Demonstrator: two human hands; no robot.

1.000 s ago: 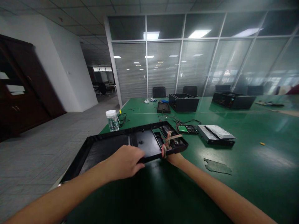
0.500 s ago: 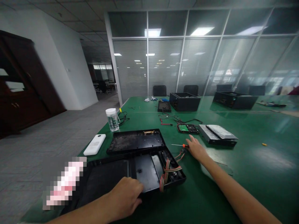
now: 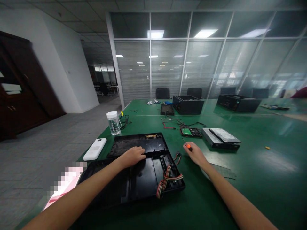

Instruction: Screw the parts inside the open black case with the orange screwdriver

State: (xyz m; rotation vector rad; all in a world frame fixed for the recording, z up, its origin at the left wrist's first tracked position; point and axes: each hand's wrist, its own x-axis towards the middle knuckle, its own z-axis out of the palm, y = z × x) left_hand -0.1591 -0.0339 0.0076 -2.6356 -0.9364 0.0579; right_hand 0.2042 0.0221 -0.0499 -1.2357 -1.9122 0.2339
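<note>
A black plastic case shell [image 3: 144,180] lies flat on the green table [image 3: 251,179] in front of me, with a striped ribbon cable [image 3: 165,180] looped over its right end. My left hand [image 3: 132,156] rests with curled fingers on the shell's far edge, next to a second flat black panel [image 3: 139,144] lying just behind it. My right hand [image 3: 196,154] is closed on a small screwdriver with an orange handle [image 3: 188,146], its thin shaft pointing away from me.
A white oblong device [image 3: 95,149] and a clear lidded jar [image 3: 114,123] sit near the left table edge. A green circuit board [image 3: 189,132], a drive with a metal cover [image 3: 220,138], loose cables [image 3: 177,123], open black cases [image 3: 188,104] and chairs lie farther back.
The case shell has been set down flat on the table. My left hand moved from its near edge to its far edge. My right hand picked up the screwdriver.
</note>
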